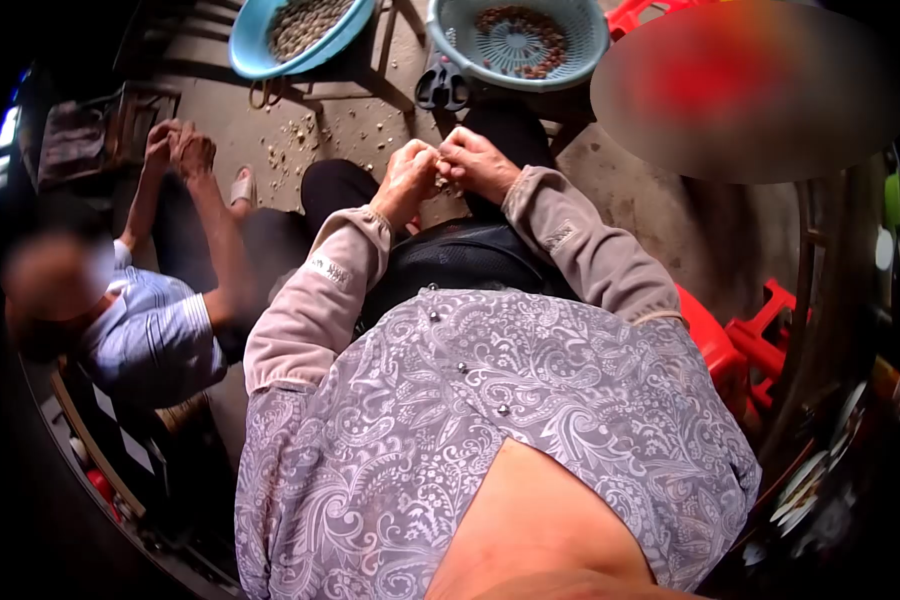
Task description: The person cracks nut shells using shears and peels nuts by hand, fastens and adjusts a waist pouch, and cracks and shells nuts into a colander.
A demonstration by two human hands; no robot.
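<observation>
Over my lap, my left hand [406,180] and my right hand [480,166] meet with their fingertips pinched together. A small pale piece, apparently a peanut [442,184], shows between them, mostly covered by the fingers. Beyond my knees at the upper left is a blue basin [246,48] full of what look like unshelled peanuts [308,26]. A light blue colander [448,42] sits ahead of me and holds some reddish-brown kernels [542,60].
Pale shell bits [305,150] litter the floor by a wooden stool [375,72]. Dark-handled scissors [441,88] lie beside the colander. On my left sits another person [155,330], hands together. Red plastic stools [760,340] stand at my right. A blurred patch covers the upper right.
</observation>
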